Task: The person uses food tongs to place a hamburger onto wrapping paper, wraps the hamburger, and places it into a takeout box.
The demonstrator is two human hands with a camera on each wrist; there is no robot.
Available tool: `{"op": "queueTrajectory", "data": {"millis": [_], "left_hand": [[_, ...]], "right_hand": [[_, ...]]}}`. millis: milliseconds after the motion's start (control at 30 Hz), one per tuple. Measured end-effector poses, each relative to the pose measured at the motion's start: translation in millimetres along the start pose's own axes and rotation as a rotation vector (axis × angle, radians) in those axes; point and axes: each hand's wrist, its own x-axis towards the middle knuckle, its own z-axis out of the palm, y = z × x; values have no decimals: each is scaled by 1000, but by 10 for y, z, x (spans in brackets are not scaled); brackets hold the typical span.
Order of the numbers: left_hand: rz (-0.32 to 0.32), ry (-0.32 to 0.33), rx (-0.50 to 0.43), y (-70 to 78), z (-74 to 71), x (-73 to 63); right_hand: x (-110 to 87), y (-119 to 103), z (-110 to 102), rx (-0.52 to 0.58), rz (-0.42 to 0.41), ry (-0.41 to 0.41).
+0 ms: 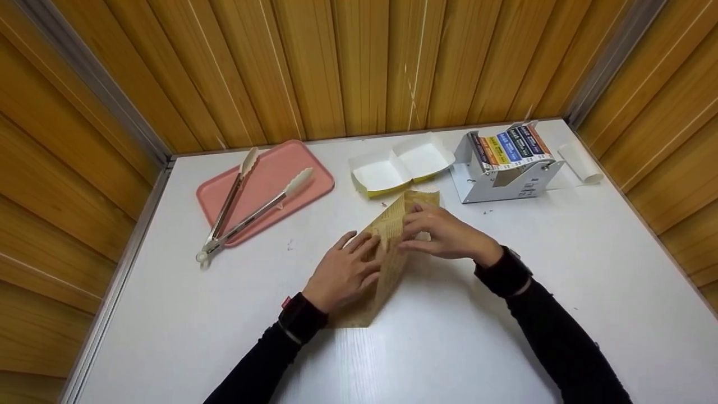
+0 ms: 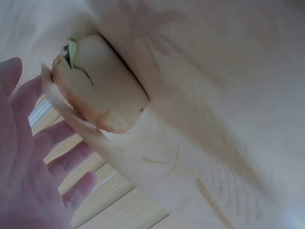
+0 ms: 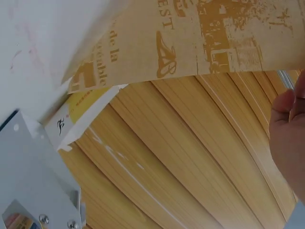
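Note:
A sheet of brown printed wrapping paper stands folded up at the middle of the table. In the left wrist view, a pale wrap-like roll lies against the paper, browned along one side, with a green bit at its end. The head view hides this food. My left hand touches the paper's left side with fingers spread. At the sheet's upper right part, my right hand pinches the paper between thumb and fingers. The printed face of the paper shows in the right wrist view.
Metal tongs with pale tips lie spread over a pink tray at the left. Behind the paper sits an open white and yellow food box. A metal dispenser with coloured label rolls stands at back right, beside a white roll.

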Motion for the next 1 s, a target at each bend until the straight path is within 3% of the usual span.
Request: {"op": "queueTrajectory", "data": {"millis": [100, 267, 467, 600, 833, 900, 1000], "left_hand": [[15, -5, 6, 1, -1, 0], [10, -29, -52, -24, 4, -11], [6, -57, -102, -67, 6, -26], [24, -39, -150, -108, -13, -57], [56, -102, -399, -257, -43, -40], [52, -68, -457, -313, -65, -42], [-39, 55, -532, -380, -124, -64]], "right_hand": [[132, 66, 82, 36, 75, 17], [308, 206, 227, 128, 218, -53], [452, 315, 372, 71, 290, -60], [484, 334, 474, -9, 320, -20], [426, 367, 642, -128, 293, 154], [421, 355, 662, -135, 296, 183], [430, 341, 690, -150, 294, 194]]}}
